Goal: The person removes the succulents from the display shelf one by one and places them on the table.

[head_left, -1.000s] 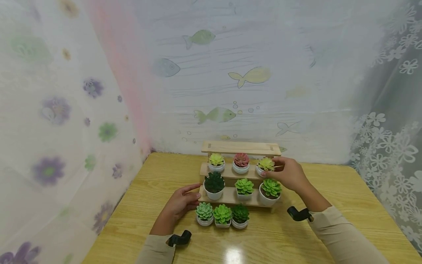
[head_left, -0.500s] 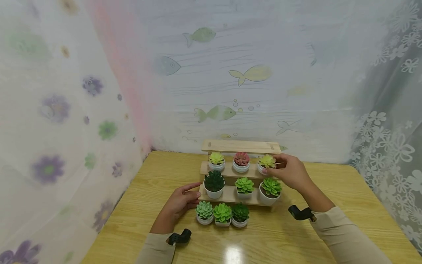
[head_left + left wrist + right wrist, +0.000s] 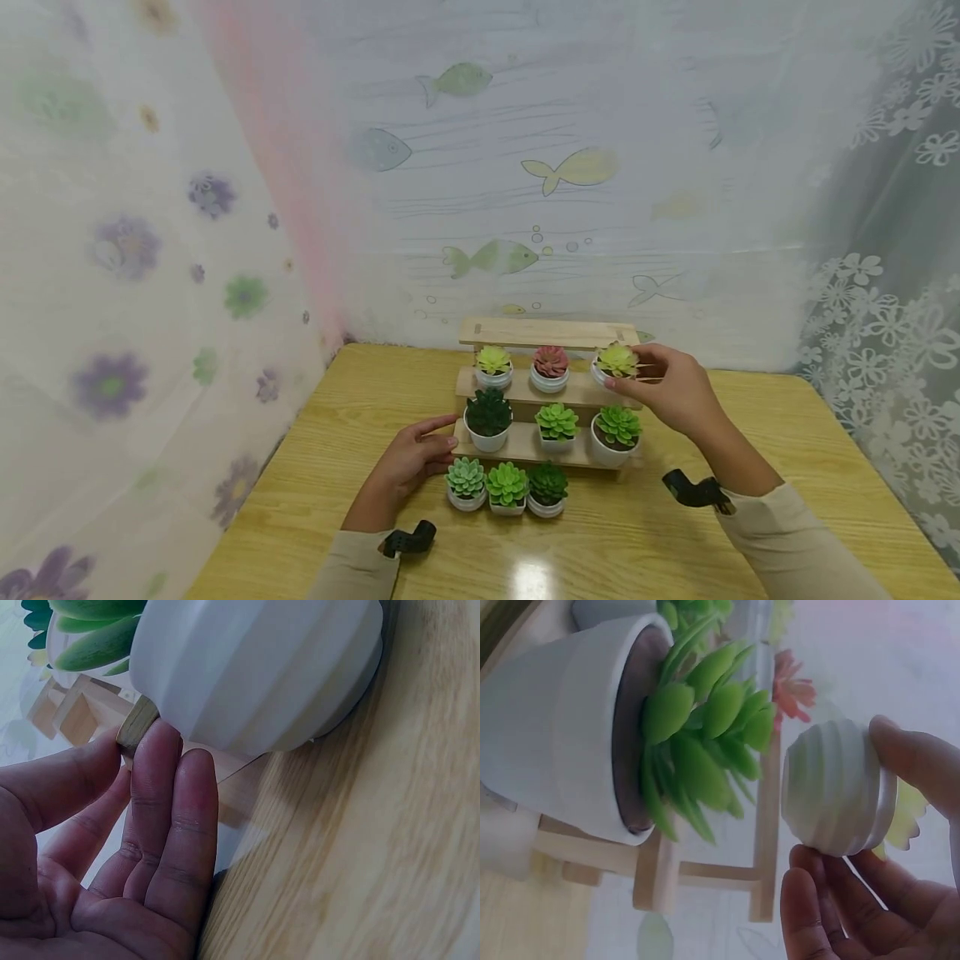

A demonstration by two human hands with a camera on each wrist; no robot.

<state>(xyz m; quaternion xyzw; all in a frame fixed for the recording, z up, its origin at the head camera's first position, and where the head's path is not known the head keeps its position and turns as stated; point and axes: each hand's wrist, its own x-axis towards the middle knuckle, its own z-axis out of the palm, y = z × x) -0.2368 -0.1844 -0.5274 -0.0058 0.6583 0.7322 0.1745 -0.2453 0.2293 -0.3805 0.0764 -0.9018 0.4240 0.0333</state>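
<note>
My right hand (image 3: 678, 392) holds a small yellow-green succulent (image 3: 617, 360) at the right end of the shelf's middle step. In the right wrist view, thumb and fingers grip its ribbed white pot (image 3: 832, 787), and the base appears lifted off the wood. My left hand (image 3: 412, 454) pinches the left end of the lowest step of the wooden tiered shelf (image 3: 547, 333); the left wrist view shows that board end (image 3: 136, 727) between thumb and fingers. Another yellow succulent (image 3: 492, 361) and a red one (image 3: 551, 362) share the middle step.
The lowest step carries a dark green succulent (image 3: 487, 414), a bright green one (image 3: 557, 423) and a larger green one (image 3: 617, 427). Three more potted succulents stand in front, the pale one (image 3: 466, 479) leftmost. Patterned curtains (image 3: 600, 275) hang behind the wooden table (image 3: 750, 442).
My right hand has moved slightly right and up with the yellow succulent, away from the red one. My left hand has stayed on the shelf's end.
</note>
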